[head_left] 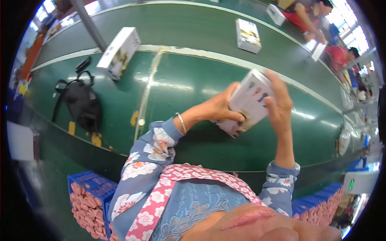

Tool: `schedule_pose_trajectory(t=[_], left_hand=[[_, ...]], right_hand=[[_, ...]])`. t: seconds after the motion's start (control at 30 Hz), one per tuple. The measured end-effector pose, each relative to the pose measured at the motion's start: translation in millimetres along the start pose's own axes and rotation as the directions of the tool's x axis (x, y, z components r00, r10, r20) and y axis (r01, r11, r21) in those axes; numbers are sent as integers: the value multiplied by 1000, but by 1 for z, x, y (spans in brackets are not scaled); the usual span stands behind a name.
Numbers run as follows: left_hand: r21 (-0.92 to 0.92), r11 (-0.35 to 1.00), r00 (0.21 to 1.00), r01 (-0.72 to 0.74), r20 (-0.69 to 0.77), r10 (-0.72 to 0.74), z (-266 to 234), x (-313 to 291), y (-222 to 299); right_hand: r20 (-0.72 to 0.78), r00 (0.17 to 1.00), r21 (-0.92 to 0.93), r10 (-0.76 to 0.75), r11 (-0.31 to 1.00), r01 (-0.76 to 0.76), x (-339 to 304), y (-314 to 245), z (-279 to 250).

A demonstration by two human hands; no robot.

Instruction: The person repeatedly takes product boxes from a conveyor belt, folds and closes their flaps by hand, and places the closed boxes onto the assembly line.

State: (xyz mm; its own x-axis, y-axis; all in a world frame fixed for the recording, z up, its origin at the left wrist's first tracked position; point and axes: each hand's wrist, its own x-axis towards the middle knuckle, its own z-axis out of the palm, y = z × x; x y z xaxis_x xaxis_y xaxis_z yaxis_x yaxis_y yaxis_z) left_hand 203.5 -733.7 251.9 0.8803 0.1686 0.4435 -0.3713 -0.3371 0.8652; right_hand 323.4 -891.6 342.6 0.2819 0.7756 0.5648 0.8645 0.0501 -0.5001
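Between my two hands is a white printed box (251, 98), tilted above the green tabletop (181, 92). My left hand (225, 104) grips its left side, with the thumb across the printed face. On the right edge and upper corner, my right hand (280, 100) holds the same box, its thumb bent over the front. The box's far side and the fingers behind it are hidden.
A similar white box (119, 52) stands at the table's far edge, left, near a black bag (82, 102). Another box (248, 35) lies on the conveyor belt (193, 26). Blue crates (90, 184) of pink pieces flank me. Across the belt, a person (303, 18) handles something white.
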Motion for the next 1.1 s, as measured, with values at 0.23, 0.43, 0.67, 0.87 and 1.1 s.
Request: schedule_pose_trajectory(t=[0.23, 0.43, 0.67, 0.87, 1.1], left_hand=[[728, 558, 899, 399, -430, -82, -114, -16, 26], [646, -78, 647, 759, -762, -24, -237, -53, 34], [564, -311, 528, 765, -826, -199, -261, -56, -4], [483, -411, 467, 773, -872, -147, -256, -32, -4], [590, -377, 553, 714, -806, -212, -296, 25, -34]], right_hand=[[-113, 936, 350, 333, 895, -276, -28, 27, 21], [-28, 942, 225, 335, 920, -320, -19, 48, 43], [-172, 985, -235, -12, 971, -29, 70, 146, 88], [-216, 783, -401, 584, 678, -616, 201, 220, 127], [-87, 575, -299, 813, 530, -794, 218, 212, 135]])
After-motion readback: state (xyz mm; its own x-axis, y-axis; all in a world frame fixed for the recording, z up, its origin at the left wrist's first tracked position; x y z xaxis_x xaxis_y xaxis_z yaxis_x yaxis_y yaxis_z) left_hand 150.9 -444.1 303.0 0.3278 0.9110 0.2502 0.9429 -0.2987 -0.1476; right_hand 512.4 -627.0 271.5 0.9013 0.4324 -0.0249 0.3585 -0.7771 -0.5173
